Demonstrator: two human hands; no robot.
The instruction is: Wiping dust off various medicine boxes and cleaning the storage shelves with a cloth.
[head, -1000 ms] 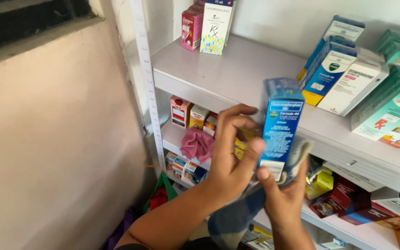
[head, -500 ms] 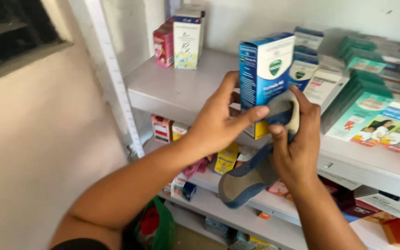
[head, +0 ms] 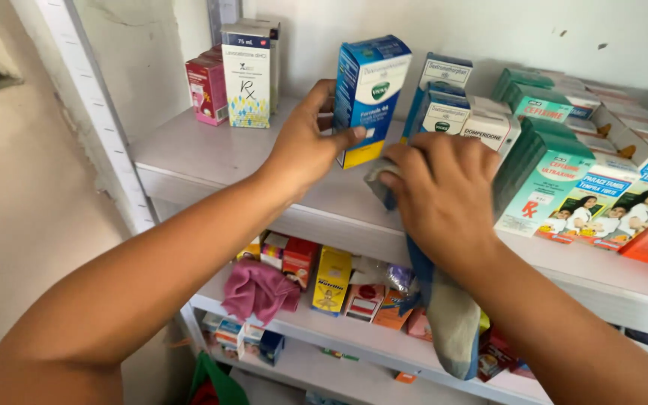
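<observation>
Across the middle of the frame, a grey shelf [head: 189, 161] lined with medicine boxes. At right, leaning green and white boxes [head: 556, 187]. At centre, left hand [head: 305, 146] clamped on an upright blue box [head: 369, 94]; just right, right hand [head: 444, 191] closed over a grey-blue cloth [head: 448, 322] pressed to the shelf. Upper left, tall white box [head: 247, 75] beside a pink one [head: 205, 90].

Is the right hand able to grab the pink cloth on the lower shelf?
Probably not right away. The right hand is pressed on the top shelf holding a blue-grey cloth, and the shelf's edge lies between it and the pink cloth below.
</observation>
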